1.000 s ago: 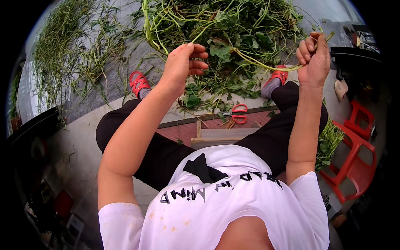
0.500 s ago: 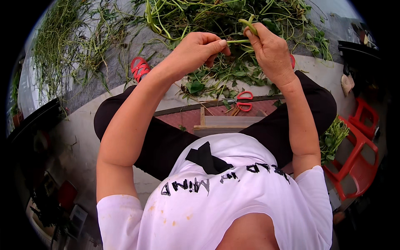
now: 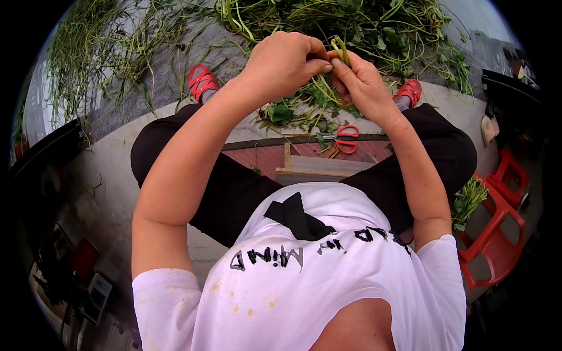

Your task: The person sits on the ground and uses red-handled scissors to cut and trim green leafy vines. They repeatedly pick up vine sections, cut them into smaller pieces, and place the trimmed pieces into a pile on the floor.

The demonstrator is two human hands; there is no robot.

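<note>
Left hand [image 3: 281, 64] and right hand [image 3: 363, 85] now touching, both pinching the green stem [image 3: 339, 50], formerly apart

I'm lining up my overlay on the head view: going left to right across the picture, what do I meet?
Spread of thin green stems on the ground → left red sandal → left hand → green stem held between both hands → right hand → right red sandal → red plastic stool.

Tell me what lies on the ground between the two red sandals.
In the head view, between the left red sandal and the right red sandal lies a heap of green stems and leaves; red-handled scissors sit just nearer the person.
</note>
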